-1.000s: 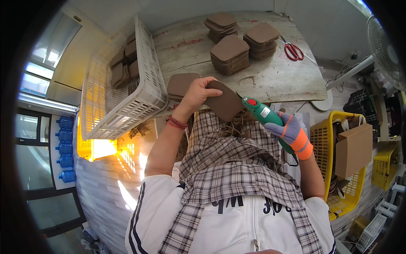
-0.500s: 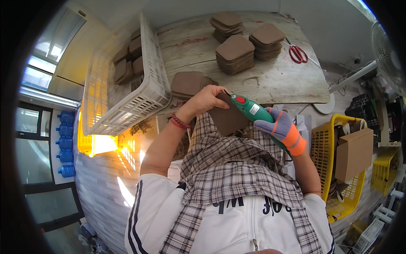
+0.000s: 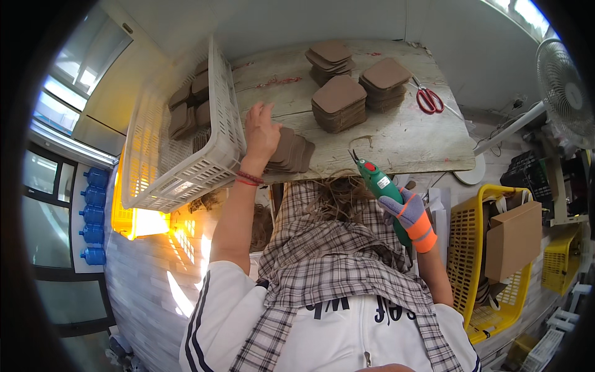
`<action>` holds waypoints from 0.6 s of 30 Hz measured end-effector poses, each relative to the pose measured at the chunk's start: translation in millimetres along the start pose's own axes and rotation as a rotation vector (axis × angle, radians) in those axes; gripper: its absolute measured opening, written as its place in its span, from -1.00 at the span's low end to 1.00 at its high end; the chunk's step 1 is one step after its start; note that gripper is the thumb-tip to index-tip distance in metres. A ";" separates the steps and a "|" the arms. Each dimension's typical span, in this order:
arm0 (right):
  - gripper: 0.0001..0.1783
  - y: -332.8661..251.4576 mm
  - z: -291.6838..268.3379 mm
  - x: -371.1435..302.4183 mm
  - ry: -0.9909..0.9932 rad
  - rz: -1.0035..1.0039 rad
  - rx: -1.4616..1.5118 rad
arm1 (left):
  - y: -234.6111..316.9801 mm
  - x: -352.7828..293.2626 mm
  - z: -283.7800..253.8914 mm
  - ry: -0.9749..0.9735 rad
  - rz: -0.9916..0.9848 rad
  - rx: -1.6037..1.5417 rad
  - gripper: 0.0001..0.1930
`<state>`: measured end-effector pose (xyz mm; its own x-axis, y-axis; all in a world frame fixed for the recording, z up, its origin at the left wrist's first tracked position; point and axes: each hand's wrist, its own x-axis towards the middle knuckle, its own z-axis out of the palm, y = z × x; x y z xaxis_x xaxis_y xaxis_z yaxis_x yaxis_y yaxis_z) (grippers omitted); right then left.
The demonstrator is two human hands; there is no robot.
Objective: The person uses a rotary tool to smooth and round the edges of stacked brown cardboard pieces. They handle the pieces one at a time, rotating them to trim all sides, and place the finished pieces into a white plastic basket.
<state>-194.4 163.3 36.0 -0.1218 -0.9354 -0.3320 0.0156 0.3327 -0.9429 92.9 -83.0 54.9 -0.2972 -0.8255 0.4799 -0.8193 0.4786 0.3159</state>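
Note:
My bare left hand (image 3: 262, 133) is at the left end of a fanned pile of brown rounded-corner pieces (image 3: 291, 152) near the table's front edge. Its fingers are stretched out and slightly apart, with nothing visible in them. In my right hand (image 3: 410, 217), which wears a grey-purple and orange glove, is a green handheld electric cutter (image 3: 375, 178) with a red button. The cutter's pointed dark blades angle up over the table edge. Brown trimmings (image 3: 343, 197) lie on my lap over the plaid apron.
Three stacks of brown pieces (image 3: 339, 102) stand on the worn table (image 3: 427, 146), with red-handled scissors (image 3: 429, 100) to their right. A white plastic crate (image 3: 229, 118) holding similar pieces is at left. A yellow basket (image 3: 466, 248) and a fan (image 3: 563, 87) are at right.
My left hand has gone from the brown piece at the cutter to the fanned pile. That piece no longer shows at the blades. The cutter has shifted slightly right and down.

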 end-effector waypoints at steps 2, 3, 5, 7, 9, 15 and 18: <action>-0.59 8.1 -3.3 2.8 0.028 -0.012 -0.019 | 29.1 21.6 20.3 0.027 0.072 -0.011 -0.52; -0.59 4.9 -0.5 1.7 0.036 -0.018 -0.027 | 40.1 31.9 27.7 0.041 0.105 -0.011 -0.50; -0.58 -0.5 1.1 -3.3 0.029 0.012 0.058 | 53.4 52.8 53.7 -0.019 0.062 0.048 -0.48; -0.57 7.7 -0.8 -0.2 0.042 -0.010 0.025 | 57.8 61.1 65.9 -0.086 0.048 0.098 -0.45; -0.56 14.9 -3.4 0.7 0.074 -0.065 -0.019 | 61.6 62.0 73.5 -0.165 0.061 0.132 -0.41; -0.58 4.2 -5.2 -6.9 0.062 0.018 0.140 | 75.7 58.5 67.0 0.105 0.039 -0.196 -0.55; -0.59 1.9 -4.5 -6.7 0.064 -0.001 0.141 | 87.0 59.8 54.6 0.081 -0.042 -0.178 -0.56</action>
<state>-198.0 170.7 36.6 -0.1846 -0.9246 -0.3332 0.1542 0.3076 -0.9389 -23.0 -107.1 66.3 -0.2183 -0.8227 0.5248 -0.7283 0.4953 0.4735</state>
